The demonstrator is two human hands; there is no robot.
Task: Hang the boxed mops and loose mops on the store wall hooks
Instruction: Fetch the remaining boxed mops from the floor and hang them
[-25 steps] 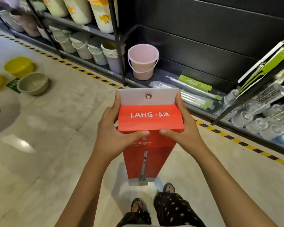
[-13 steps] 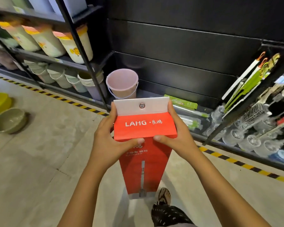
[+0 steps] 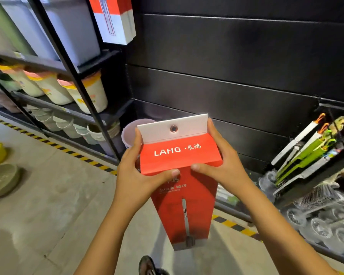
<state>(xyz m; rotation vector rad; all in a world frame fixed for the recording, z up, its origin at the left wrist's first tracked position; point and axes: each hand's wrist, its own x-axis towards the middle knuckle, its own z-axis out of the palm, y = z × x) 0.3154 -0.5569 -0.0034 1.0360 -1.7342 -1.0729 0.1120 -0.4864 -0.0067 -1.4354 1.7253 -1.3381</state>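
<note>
Head view: black wall panels (image 3: 226, 56) fill the upper right, with hung boxes (image 3: 115, 18) at the top edge beside the bucket shelving (image 3: 72, 62). In front of the wall the boxed mop (image 3: 179, 155) is held upright off the floor, left hand (image 3: 135, 175) and right hand (image 3: 222, 165) each curled round a side of its red top. Its small eyelet (image 3: 174, 128) sits in the white flap. No hook shows, so the likely risks are missing that hole overhead and the long box knocking the hung ones.
</note>
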